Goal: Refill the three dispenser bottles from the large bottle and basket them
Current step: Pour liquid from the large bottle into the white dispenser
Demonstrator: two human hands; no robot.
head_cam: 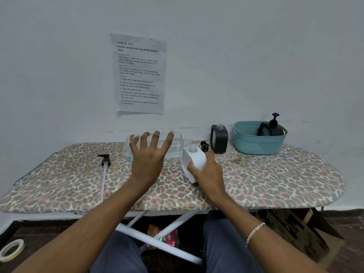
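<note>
While the right hand (208, 170) grips the white dispenser bottle (194, 162), the left hand (149, 154) spreads wide before the part-full large bottle (177, 144) just left, an uncapped black bottle (219, 138) and a basket (258, 146) holding a pump bottle (272, 128) beyond.

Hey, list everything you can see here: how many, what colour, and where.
ironing board: one, leopard-print, centre
large bottle: one, clear, on its side, mid board
white dispenser bottle: one, white, beside its neck, uncapped
open black bottle: one, black, by the wall
basket: one, teal, board's right
pumped black bottle: one, black, inside basket
tubed pump: one, black, board's left
short pump: one, black, behind white dispenser bottle
paper sheet: one, white, wall
tape roll: one, pale, floor left
left hand: spread over large bottle
right hand: grips white dispenser bottle
</note>
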